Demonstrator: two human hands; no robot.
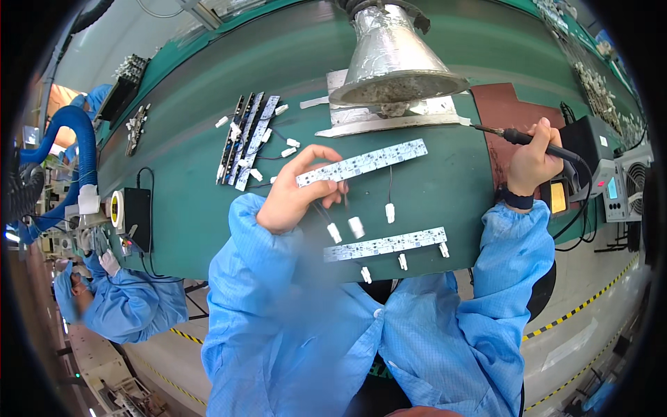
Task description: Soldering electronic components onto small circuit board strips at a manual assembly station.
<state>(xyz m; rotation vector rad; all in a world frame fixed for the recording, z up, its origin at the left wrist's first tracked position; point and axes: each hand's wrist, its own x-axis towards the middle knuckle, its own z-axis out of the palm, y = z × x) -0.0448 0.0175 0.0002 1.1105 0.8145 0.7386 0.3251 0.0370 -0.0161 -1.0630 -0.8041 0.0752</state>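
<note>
My left hand (292,191) pinches the left end of a long, narrow white circuit board (375,160), held tilted above the green mat. Short wires with white plug connectors (356,226) dangle below it. In my right hand (533,165) is a soldering iron (515,136), its tip pointing left at the edge of a silvery metal plate (389,125); whether they touch, I cannot tell. Closer to me, a second circuit board strip (389,244) lies on the mat, with several white connectors along its near edge.
A foil-wrapped extraction hood (396,59) hangs over the metal plate. More board strips (243,142) lie at the left. At the right are a brown pad (504,104), a yellow sponge (558,197) and a soldering station (615,191). A co-worker (132,299) sits at far left.
</note>
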